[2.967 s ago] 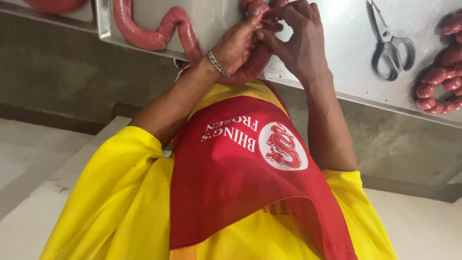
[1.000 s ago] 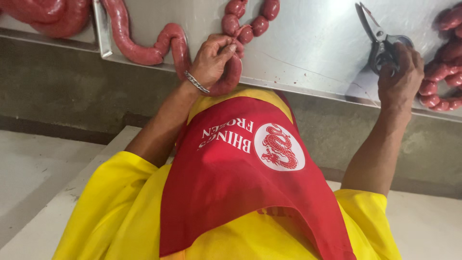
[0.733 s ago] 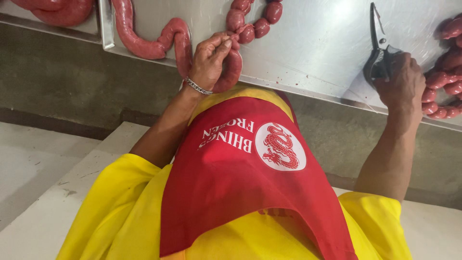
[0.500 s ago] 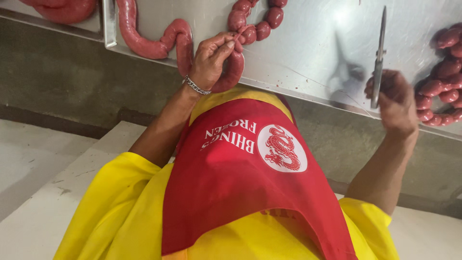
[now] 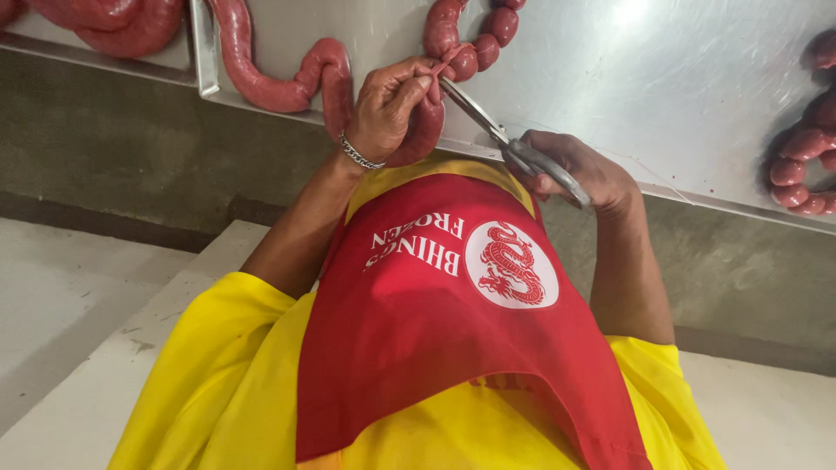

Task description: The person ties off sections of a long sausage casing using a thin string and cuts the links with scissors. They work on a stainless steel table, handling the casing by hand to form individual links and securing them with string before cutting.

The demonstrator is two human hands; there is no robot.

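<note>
Head view, looking down the person's front to a steel table point(image 5: 697, 104).

Left hand point(image 5: 387, 109): fingers clenched around a long red sausage point(image 5: 287, 83) at the table's near edge. Thumb and forefinger pinch a thin twisted bit of casing where the long sausage meets a chain of short links point(image 5: 475, 35). A silver chain bracelet point(image 5: 359, 154) sits on that wrist.

Right hand point(image 5: 579, 174): fingers closed through the handles of grey scissors point(image 5: 501, 139). I see the blades reaching up and left, tips right at the pinched casing beside the left thumb. They look nearly together; I cannot tell whether they touch the casing or have bitten into it.

The long sausage curves in an S from the upper left across the tabletop and passes under the left palm, hanging just over the edge. The short links run up and away from the pinch toward the top of the view.

Elsewhere: more short links point(image 5: 805, 165) lie curled at the far right of the table, well apart from both hands. A thick sausage coil point(image 5: 104, 17) lies top left, on a separate surface past the table's left rim. The person wears a red apron point(image 5: 453, 331) with a white dragon roundel over a yellow shirt point(image 5: 209, 383). Grey concrete wall and pale floor point(image 5: 78, 287) below the table.
</note>
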